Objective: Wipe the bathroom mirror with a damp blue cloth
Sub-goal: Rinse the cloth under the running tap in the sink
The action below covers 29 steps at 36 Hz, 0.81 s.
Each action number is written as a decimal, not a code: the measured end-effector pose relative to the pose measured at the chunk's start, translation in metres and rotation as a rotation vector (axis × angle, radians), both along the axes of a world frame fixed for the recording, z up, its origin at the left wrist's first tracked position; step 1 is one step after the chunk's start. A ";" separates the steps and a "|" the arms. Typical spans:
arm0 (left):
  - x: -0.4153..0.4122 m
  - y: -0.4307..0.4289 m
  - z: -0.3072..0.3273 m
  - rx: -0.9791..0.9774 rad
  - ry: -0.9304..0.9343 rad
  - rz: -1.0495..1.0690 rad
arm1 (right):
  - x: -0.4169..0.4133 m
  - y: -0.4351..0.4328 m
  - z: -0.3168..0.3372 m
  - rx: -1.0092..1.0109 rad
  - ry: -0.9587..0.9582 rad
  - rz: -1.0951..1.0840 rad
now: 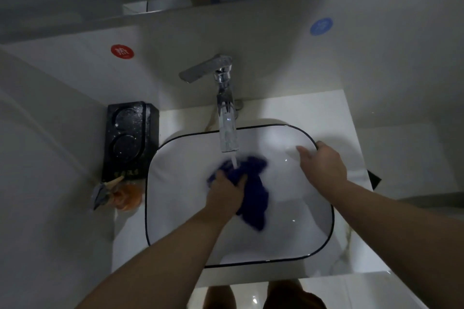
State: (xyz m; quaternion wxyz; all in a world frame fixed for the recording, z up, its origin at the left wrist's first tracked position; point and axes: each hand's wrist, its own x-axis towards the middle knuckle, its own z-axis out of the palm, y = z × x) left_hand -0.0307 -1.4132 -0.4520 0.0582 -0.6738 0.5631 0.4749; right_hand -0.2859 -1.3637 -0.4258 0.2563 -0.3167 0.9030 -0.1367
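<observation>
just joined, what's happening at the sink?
A person is wetting the blue cloth for the mirror job. The left hand grips the cloth inside the white basin, right under the running stream from the faucet. The right hand is free, its fingers over the basin's far right corner. Wiping has not started yet.

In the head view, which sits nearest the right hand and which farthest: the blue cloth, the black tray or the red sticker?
1. Cloth: in the sink, just left of the right hand.
2. Black tray: on the counter, left of the sink.
3. Red sticker: on the wall, back left.
</observation>
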 end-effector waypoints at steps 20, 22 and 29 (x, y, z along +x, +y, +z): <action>0.009 0.032 0.018 -0.428 -0.103 -0.253 | -0.003 0.002 -0.003 0.001 -0.003 0.007; 0.006 0.034 0.012 -0.357 -0.120 -0.222 | -0.002 0.002 -0.003 0.002 -0.002 0.003; 0.004 0.027 0.015 -0.087 0.204 0.117 | 0.000 -0.001 -0.001 0.011 -0.001 -0.006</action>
